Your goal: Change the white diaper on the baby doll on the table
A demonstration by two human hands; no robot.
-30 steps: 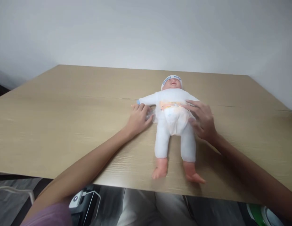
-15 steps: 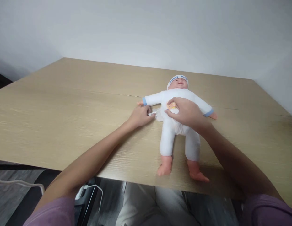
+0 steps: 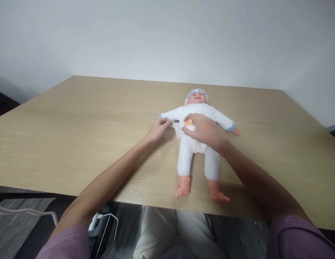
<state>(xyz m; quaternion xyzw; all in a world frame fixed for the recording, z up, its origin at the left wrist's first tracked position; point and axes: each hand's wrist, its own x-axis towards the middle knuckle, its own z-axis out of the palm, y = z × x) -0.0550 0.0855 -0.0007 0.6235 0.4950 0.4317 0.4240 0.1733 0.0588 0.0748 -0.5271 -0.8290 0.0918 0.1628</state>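
A baby doll [image 3: 198, 109] in a white suit with blue cuffs lies face up on the table, its feet toward me. Round its hips is a white diaper [image 3: 196, 146] with a small coloured print at the front. My left hand [image 3: 160, 128] is closed in a pinch on the diaper's thin side flap, which it holds up beside the doll's waist. Across the belly lies my right hand [image 3: 204, 129], thumb and forefinger apart on either side of the print, touching the diaper's front. Its other fingers are mostly hidden.
The wooden table [image 3: 89, 144] reaches back to a pale wall [image 3: 167, 39]. Below the front edge are my legs [image 3: 167, 230], and to their left a white cable [image 3: 113, 217] beside a dark object.
My left hand has lifted the side flap off the table and raised it by the doll's waist. My right hand stays on the belly. The whole view has shifted slightly.
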